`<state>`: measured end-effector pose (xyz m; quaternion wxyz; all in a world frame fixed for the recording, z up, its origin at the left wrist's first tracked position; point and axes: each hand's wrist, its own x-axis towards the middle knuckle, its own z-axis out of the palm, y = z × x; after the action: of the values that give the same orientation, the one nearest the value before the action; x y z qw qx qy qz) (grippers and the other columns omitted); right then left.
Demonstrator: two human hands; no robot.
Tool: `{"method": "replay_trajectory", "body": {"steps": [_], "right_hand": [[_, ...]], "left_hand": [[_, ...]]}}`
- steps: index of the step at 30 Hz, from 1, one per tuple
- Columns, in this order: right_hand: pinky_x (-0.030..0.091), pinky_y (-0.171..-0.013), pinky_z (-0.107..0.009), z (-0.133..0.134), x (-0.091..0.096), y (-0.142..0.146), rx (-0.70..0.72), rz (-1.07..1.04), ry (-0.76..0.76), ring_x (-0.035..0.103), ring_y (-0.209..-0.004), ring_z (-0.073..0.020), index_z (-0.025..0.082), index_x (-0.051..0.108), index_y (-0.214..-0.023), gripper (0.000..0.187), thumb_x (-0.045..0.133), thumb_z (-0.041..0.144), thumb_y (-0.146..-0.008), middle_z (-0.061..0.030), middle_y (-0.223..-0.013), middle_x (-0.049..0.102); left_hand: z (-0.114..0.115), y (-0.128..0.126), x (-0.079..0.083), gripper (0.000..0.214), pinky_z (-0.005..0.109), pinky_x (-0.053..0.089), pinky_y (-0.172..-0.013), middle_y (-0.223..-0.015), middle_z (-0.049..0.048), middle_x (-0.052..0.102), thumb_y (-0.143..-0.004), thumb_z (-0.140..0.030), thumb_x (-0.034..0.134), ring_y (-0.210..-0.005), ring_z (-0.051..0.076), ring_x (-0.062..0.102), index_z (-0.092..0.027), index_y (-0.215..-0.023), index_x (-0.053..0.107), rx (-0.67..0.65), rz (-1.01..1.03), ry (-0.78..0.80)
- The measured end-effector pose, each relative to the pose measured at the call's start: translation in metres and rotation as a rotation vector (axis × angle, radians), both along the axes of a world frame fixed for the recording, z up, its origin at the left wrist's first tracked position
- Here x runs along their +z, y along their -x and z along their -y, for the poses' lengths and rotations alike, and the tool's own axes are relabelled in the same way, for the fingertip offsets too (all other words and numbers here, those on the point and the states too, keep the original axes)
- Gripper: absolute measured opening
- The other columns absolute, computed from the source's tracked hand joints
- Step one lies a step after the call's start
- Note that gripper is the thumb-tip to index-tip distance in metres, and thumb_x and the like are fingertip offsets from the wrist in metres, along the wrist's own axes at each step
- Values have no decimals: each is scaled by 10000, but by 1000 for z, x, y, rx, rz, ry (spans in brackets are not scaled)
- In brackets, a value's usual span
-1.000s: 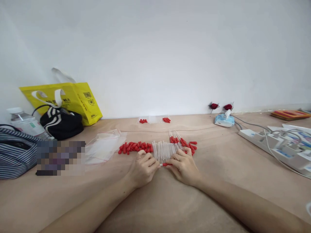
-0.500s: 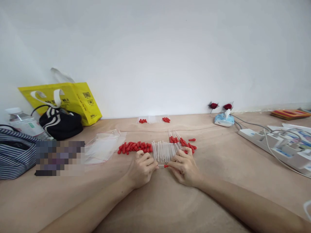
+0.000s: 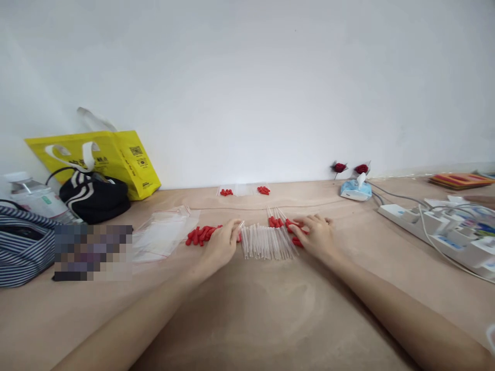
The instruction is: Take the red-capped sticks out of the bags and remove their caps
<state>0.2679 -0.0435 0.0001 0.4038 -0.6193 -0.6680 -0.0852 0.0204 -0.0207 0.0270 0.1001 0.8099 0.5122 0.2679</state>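
My left hand [image 3: 225, 241] is closed at the left end of a row of thin clear tubes [image 3: 268, 242]. One clear tube [image 3: 242, 224] sticks up at its fingertips. Behind that hand lies a heap of red rubber bulbs [image 3: 199, 235], partly covered by it. My right hand [image 3: 317, 236] reaches over the right end of the row, thumb and forefinger closed about a red rubber bulb [image 3: 293, 226]; its other fingers are bent. Near its fingertips lie several tubes fitted with red bulbs [image 3: 275, 221], their thin ends pointing to the wall.
Clear zip bags [image 3: 164, 237] lie left of the heap. Small bags with red bulbs [image 3: 264, 190] rest by the wall. Far left are a yellow bag [image 3: 127, 159] and a black pouch [image 3: 96, 198]. To the right stand a tissue pack [image 3: 356, 190] and a power strip [image 3: 436, 232] with cables.
The tube with a red bulb held between both hands at the front is no longer there. My left hand has moved up and left, my right hand up and right.
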Motion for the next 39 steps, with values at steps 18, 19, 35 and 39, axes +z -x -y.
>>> {"method": "replay_trajectory", "body": {"steps": [18,19,35,39], "right_hand": [[325,-718,-286,-30,11,-24,-123,-66,523,582,-731,-160,218,663,-741,197,508,341,-753,-14,-728,670],[336,-689,-270,-35,12,-24,-124,-64,535,584,-731,-161,212,665,-749,198,515,341,-747,-22,-732,671],[355,-457,-246,-88,22,-5,-163,-12,839,537,-474,-153,143,611,-543,245,681,376,-571,-29,-451,545],[356,-447,-252,-89,21,-2,-172,-33,789,523,-462,-153,140,610,-574,223,708,338,-541,-21,-437,533]], "left_hand": [[-44,-50,15,188,299,406,-589,-808,120,631,-692,-263,541,-772,254,599,-152,-844,520,142,-360,132],[-44,-50,15,183,301,407,-585,-806,124,635,-692,-263,542,-767,257,601,-152,-836,525,139,-370,136],[-13,-18,2,142,260,370,-567,-682,12,574,-832,-244,385,-639,165,552,-185,-905,491,62,-242,-131],[4,9,-16,103,269,385,-618,-617,-2,528,-813,-222,423,-614,149,508,-174,-789,511,-130,-119,-373]]}}
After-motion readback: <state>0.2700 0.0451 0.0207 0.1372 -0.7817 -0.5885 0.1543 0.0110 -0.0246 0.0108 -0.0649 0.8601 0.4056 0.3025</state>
